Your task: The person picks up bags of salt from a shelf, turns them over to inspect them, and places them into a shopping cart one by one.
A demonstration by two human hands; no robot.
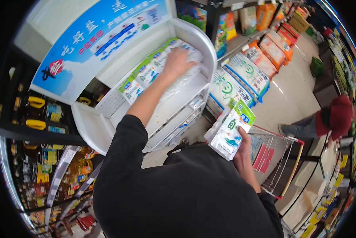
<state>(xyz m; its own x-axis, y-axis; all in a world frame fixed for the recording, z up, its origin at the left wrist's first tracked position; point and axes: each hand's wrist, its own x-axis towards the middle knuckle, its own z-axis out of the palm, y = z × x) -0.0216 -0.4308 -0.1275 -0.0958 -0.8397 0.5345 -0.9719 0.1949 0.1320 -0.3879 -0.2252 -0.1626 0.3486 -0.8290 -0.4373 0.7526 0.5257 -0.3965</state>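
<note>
My left hand (177,63) is stretched into the white display rack (203,31), resting on a row of white-and-green salt bags (149,73). Its thumb stands apart from the fingers, and the fingertips are slightly blurred against the bags. On my other side, my right hand (243,147) grips salt bags (230,133) of the same kind by their edge. They are held upright in front of my body, at least two stacked together, with the front one's printed face showing.
A blue sign (98,39) backs the rack. A shopping cart (279,158) stands at my right. Large rice sacks (247,73) are stacked beyond the rack. Oil bottles (76,170) fill shelves at the left. A person in red (338,119) is in the aisle.
</note>
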